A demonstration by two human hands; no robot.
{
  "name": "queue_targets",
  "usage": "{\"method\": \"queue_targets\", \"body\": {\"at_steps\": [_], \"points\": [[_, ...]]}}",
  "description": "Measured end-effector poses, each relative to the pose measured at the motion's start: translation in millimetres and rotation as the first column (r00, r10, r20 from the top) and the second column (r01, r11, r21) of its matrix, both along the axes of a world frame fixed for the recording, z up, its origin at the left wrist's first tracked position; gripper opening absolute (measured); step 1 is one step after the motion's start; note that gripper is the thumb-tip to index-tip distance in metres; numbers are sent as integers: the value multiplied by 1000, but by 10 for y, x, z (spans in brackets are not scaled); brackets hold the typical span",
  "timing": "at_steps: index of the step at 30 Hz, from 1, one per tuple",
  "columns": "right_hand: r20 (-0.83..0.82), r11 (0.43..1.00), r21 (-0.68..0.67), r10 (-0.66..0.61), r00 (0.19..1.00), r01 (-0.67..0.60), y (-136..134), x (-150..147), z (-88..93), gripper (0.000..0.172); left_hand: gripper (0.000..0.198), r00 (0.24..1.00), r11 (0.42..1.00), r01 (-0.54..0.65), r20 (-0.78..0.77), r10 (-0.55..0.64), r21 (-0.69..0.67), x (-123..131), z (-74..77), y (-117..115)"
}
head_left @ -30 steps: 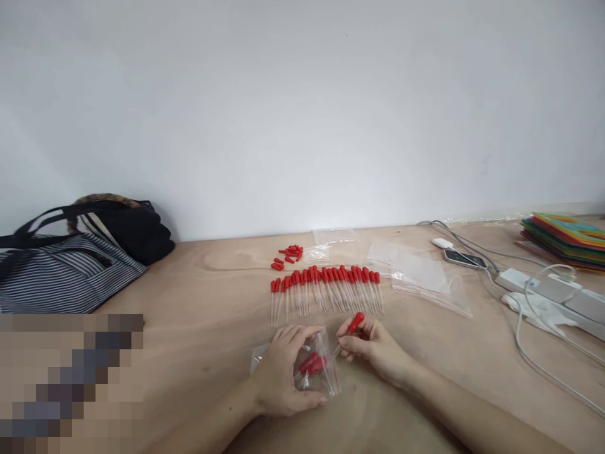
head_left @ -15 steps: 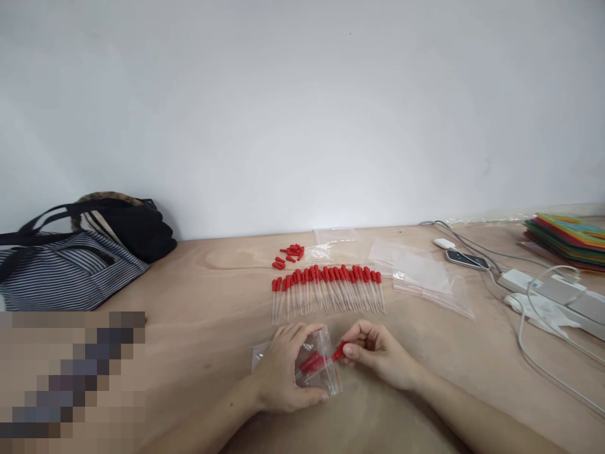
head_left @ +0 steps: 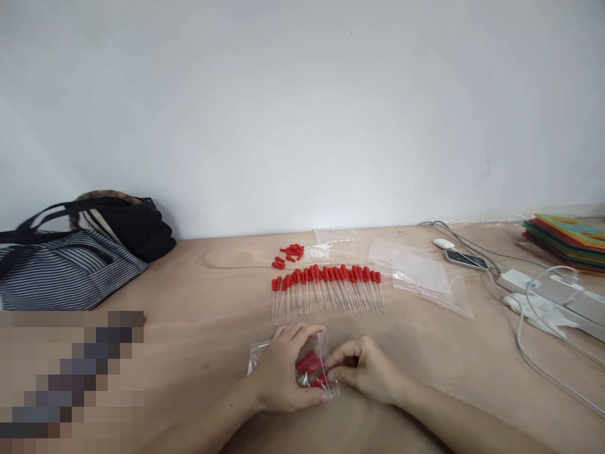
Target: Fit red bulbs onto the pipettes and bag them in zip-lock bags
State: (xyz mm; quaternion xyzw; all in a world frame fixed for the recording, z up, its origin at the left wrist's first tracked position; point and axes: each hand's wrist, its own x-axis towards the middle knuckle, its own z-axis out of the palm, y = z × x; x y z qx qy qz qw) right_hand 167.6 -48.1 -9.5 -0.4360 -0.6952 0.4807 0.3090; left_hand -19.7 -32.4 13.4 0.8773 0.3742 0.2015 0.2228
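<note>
My left hand curves over a clear zip bag, thumb and fingers gripping it near its mouth. Red bulbs of droppers show through the plastic. At the bag's open right end, my right hand pinches a dropper, whose red bulb lies mostly within the mouth. Its clear stem is hidden among the bag and left hand. Beyond both hands lies a row of red-bulbed droppers, clear tips toward me. Loose red rubber bulbs are heaped behind the row's left part.
Flat clear bags lie right of the row, with more clear plastic near the wall. A power strip, cables and a black device occupy the right. Coloured sheets are stacked far right; a striped bag sits left.
My right hand has moved left and slightly down, carrying the dropper's red bulb from outside the mouth to mostly inside the bag. My left hand stays around the bag.
</note>
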Motion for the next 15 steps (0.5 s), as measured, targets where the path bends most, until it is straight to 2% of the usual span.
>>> {"method": "queue_targets", "body": {"at_steps": [2,5,8,10,12,13,15], "points": [[57,996,40,-85,995,83,-27,-50,-17,5,76,1000,1000,-2,0,2,-2,-7,-6,3],[131,982,114,-164,978,150,-5,-51,14,11,77,1000,1000,2,6,-2,-14,-18,-7,10],[193,961,192,-236,952,199,173,173,104,15,78,1000,999,0,11,1,-42,-33,8,13],[293,898,279,-418,860,342,374,439,155,14,79,1000,998,3,9,-2,-55,-45,18,14],[448,808,325,-589,673,491,593,720,176,14,81,1000,998,19,-2,-19,-56,-59,21,18],[497,771,326,-632,595,547,693,841,174,15,81,1000,998,29,-10,-30,-53,-66,18,21],[526,751,315,-648,552,581,854,1010,153,20,82,998,998,50,-22,-51,-42,-80,8,29]]}}
